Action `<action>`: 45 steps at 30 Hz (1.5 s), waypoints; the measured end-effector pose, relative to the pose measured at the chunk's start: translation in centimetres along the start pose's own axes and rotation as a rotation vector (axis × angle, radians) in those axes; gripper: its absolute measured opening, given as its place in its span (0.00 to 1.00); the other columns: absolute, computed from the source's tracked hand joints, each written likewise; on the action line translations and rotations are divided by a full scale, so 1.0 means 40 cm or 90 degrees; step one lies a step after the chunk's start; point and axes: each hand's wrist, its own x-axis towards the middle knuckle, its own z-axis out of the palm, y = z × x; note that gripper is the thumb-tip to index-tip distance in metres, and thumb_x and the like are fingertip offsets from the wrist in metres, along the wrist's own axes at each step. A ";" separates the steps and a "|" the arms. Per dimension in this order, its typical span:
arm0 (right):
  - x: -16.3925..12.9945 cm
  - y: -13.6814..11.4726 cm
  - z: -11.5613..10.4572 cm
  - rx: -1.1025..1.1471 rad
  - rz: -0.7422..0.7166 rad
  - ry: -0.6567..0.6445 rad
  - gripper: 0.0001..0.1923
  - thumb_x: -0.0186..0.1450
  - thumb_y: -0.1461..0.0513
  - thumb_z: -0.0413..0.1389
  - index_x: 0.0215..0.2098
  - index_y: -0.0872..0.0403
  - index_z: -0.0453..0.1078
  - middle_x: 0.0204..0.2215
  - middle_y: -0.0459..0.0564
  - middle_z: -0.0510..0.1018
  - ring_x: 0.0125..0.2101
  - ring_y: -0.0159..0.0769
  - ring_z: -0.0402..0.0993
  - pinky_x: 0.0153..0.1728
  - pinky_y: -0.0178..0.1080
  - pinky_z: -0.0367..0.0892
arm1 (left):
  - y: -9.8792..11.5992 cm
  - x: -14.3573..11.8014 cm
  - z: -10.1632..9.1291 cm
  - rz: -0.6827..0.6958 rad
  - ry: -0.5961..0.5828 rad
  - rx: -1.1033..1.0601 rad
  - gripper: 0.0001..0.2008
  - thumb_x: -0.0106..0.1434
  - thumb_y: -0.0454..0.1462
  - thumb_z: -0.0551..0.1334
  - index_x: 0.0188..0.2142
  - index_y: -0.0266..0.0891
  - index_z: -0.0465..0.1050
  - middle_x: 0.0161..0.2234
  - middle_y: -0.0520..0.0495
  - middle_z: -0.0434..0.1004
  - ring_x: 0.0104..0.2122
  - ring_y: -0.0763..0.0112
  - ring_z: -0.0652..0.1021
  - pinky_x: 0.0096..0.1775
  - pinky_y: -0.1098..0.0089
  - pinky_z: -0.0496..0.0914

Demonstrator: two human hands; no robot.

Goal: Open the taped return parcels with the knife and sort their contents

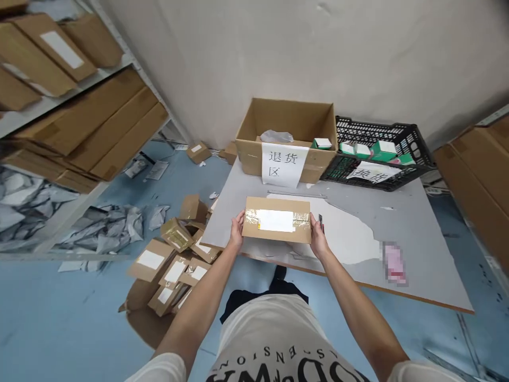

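A taped cardboard box [278, 204] with a white label is held level at the front edge of the grey table. My left hand [237, 231] grips its left end, fingers along the side. At the right end, my right hand [318, 239] closes on the same box. A small dark object [320, 218] shows beside the right fingers; whether it is in the hand or lies on the table I cannot tell. Under and behind the box, a torn white sheet [352, 233] lies on the table [421, 239].
An open carton [246, 143] with a paper sign and a black crate [421, 154] holding green-white boxes stand at the table's back. Parcels [175, 270] pile on the floor at left. Shelves [107, 101] hold cartons. A blurred pink item [394, 262] lies at right.
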 end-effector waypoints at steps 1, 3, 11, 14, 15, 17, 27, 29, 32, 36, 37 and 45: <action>0.009 0.001 -0.022 0.009 0.004 0.018 0.35 0.60 0.38 0.45 0.62 0.39 0.56 0.63 0.36 0.54 0.64 0.38 0.48 0.62 0.45 0.48 | -0.014 0.018 0.019 -0.014 -0.008 0.010 0.40 0.56 0.65 0.49 0.55 0.40 0.65 0.59 0.39 0.64 0.59 0.53 0.64 0.57 0.56 0.61; 0.023 0.006 -0.057 0.027 0.014 0.043 0.37 0.60 0.37 0.45 0.63 0.40 0.54 0.64 0.37 0.53 0.64 0.37 0.47 0.63 0.45 0.47 | -0.033 0.050 0.050 -0.038 -0.016 0.026 0.40 0.55 0.65 0.49 0.55 0.39 0.65 0.58 0.38 0.64 0.58 0.53 0.65 0.56 0.55 0.61; 0.057 0.017 -0.082 0.050 0.012 0.069 0.38 0.59 0.37 0.47 0.63 0.40 0.52 0.64 0.36 0.51 0.64 0.35 0.46 0.64 0.43 0.44 | -0.048 0.122 0.078 -0.086 -0.038 0.037 0.41 0.56 0.65 0.49 0.56 0.38 0.64 0.59 0.38 0.63 0.58 0.53 0.65 0.55 0.56 0.62; 0.057 0.018 -0.075 0.053 0.010 0.088 0.38 0.58 0.37 0.49 0.62 0.39 0.54 0.64 0.37 0.52 0.64 0.37 0.47 0.63 0.45 0.45 | -0.048 0.131 0.065 -0.102 -0.060 0.038 0.41 0.56 0.64 0.49 0.57 0.38 0.63 0.60 0.38 0.61 0.59 0.52 0.64 0.55 0.56 0.61; 0.056 0.019 -0.073 0.056 0.008 0.093 0.38 0.57 0.37 0.49 0.62 0.39 0.55 0.64 0.37 0.52 0.64 0.38 0.48 0.63 0.46 0.46 | -0.049 0.133 0.060 -0.105 -0.067 0.037 0.41 0.56 0.64 0.49 0.57 0.39 0.63 0.60 0.39 0.61 0.59 0.52 0.64 0.56 0.55 0.61; 0.051 0.021 -0.070 0.058 0.000 0.099 0.38 0.57 0.37 0.49 0.62 0.39 0.55 0.64 0.38 0.54 0.64 0.39 0.49 0.62 0.48 0.47 | -0.052 0.137 0.050 -0.110 -0.078 0.039 0.40 0.56 0.64 0.49 0.57 0.39 0.63 0.59 0.39 0.62 0.59 0.53 0.64 0.56 0.55 0.61; 0.049 0.044 -0.074 0.047 -0.031 0.118 0.38 0.58 0.38 0.49 0.62 0.41 0.55 0.65 0.39 0.49 0.64 0.36 0.45 0.63 0.44 0.44 | -0.047 0.145 0.035 -0.118 -0.089 0.051 0.38 0.56 0.64 0.49 0.54 0.41 0.66 0.59 0.40 0.63 0.58 0.53 0.65 0.55 0.54 0.61; 0.053 0.054 -0.079 0.045 -0.045 0.121 0.37 0.58 0.38 0.50 0.62 0.42 0.56 0.65 0.39 0.50 0.64 0.36 0.45 0.63 0.44 0.43 | -0.047 0.149 0.031 -0.120 -0.083 0.060 0.38 0.56 0.64 0.49 0.53 0.40 0.67 0.58 0.39 0.64 0.58 0.53 0.65 0.55 0.54 0.61; 0.055 0.068 -0.086 0.041 -0.066 0.133 0.37 0.59 0.39 0.49 0.62 0.43 0.56 0.65 0.41 0.51 0.64 0.35 0.45 0.63 0.43 0.43 | -0.048 0.170 0.020 -0.116 -0.065 0.077 0.38 0.57 0.64 0.49 0.52 0.39 0.69 0.58 0.37 0.64 0.60 0.53 0.63 0.57 0.54 0.58; 0.032 0.093 -0.083 0.019 -0.119 0.193 0.37 0.61 0.41 0.47 0.64 0.48 0.52 0.65 0.45 0.51 0.64 0.35 0.45 0.63 0.45 0.42 | -0.035 0.238 0.015 -0.110 -0.044 0.102 0.35 0.59 0.62 0.48 0.52 0.41 0.69 0.62 0.40 0.58 0.63 0.58 0.56 0.62 0.58 0.48; 0.019 0.103 -0.078 0.013 -0.140 0.212 0.37 0.62 0.42 0.46 0.65 0.48 0.50 0.65 0.46 0.51 0.64 0.35 0.45 0.63 0.46 0.42 | -0.029 0.263 0.018 -0.114 -0.047 0.110 0.34 0.60 0.62 0.47 0.52 0.42 0.69 0.62 0.41 0.57 0.63 0.59 0.54 0.62 0.58 0.46; -0.135 0.187 -0.007 0.024 -0.098 0.234 0.27 0.66 0.46 0.44 0.61 0.25 0.43 0.65 0.26 0.40 0.65 0.33 0.35 0.57 0.58 0.54 | 0.008 0.447 0.089 -0.187 -0.113 0.208 0.28 0.64 0.57 0.47 0.45 0.42 0.76 0.59 0.42 0.64 0.64 0.58 0.54 0.63 0.56 0.42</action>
